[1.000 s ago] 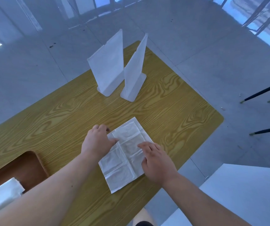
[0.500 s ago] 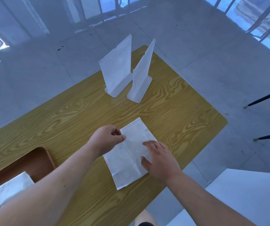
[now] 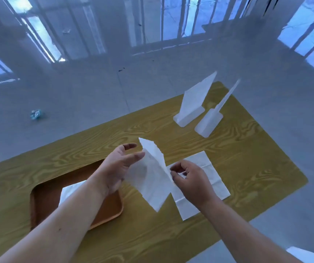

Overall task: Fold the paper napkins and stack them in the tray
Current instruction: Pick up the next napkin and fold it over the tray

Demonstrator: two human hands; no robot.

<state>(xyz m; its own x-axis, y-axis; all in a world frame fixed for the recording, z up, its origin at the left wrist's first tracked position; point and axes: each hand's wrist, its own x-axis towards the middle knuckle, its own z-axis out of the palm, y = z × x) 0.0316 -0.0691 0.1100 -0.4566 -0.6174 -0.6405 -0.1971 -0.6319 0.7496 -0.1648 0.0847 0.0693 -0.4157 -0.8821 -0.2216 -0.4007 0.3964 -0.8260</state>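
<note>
Thin white paper napkin (image 3: 152, 179) lifted above yellow wood-grain desk (image 3: 247, 168), pinched by right hand (image 3: 192, 182); left hand (image 3: 119, 168) spread open against it.

I log: table (image 3: 171, 130) yellow-olive with swirling wood grain; on it, tray (image 3: 44, 202) orange-brown, napkins (image 3: 152, 179) white, two stands (image 3: 194, 103) white; beyond it, floor (image 3: 95, 95) grey.
</note>
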